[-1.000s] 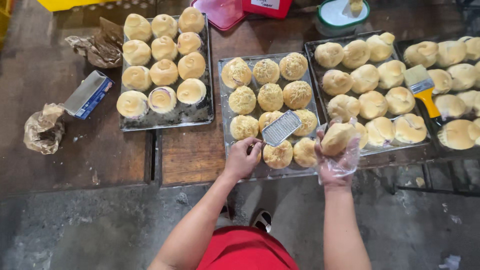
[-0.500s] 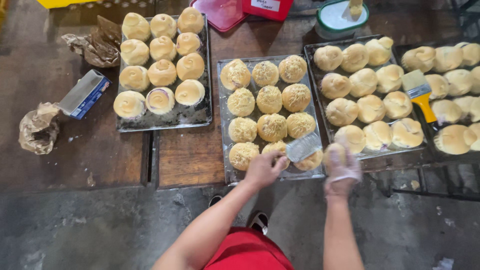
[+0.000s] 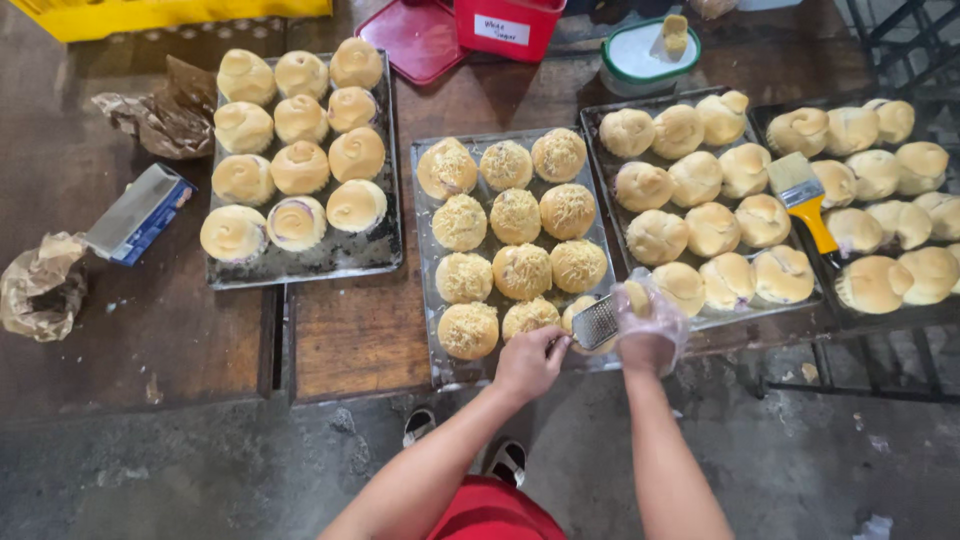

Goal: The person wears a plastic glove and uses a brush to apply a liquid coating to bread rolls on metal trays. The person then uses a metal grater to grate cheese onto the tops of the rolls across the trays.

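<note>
Metal glints in the head view, the only view here: the left hand has its fingers closed on a small grater, held tilted over the near right corner of the middle tray. The right hand, in a clear plastic glove, is closed around a pale block, probably cheese, pressed against the grater's far side. A second ago both hands sat further along the tray edge with the grater lying flat over a bun and a bun-like lump in the glove; half a second ago the grater was tilted at the tray's corner; now the hands have drawn together and the block meets the grater over the last bun of the front row. That bun, just under the fingers, is mostly hidden; the buns beyond and left of the fingers already carry shreds, so the topping looks nearly done on this tray. Right of the fingers, a tray of plain buns stands untopped, with a yellow-handled brush across the next one. Far left of the fingers sits another tray on the wooden counter.
</note>
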